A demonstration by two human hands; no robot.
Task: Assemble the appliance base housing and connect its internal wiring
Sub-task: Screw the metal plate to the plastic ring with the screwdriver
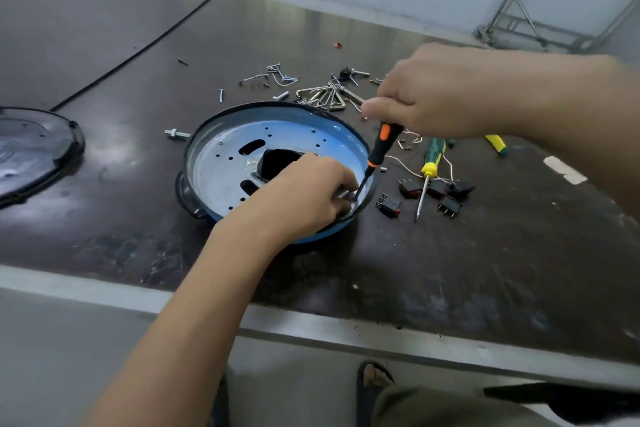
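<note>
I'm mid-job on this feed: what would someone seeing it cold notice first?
The round blue-rimmed metal base housing at the centre of the dark table, with both hands working at it: the right hand grips a black-and-orange screwdriver, tip down at the right rim beside the curled fingers of the left hand. Behind and right lie loose screws and hex keys, black rocker switches and a green-and-yellow screwdriver.

We see a round base housing (221, 163) whose inner plate is dull, pale sheet metal inside a smooth blue-coated rim, and a black domed plastic cover (31, 152) with a high gloss. The dark brown tabletop (450, 270) shines where light falls and looks scuffed and scratched toward its matt grey edge. On it we note bright metal hex keys (325, 95), black plastic rocker switches (389, 206), and a black-and-orange plastic-handled screwdriver (381, 146) with a bare metal shaft.
</note>
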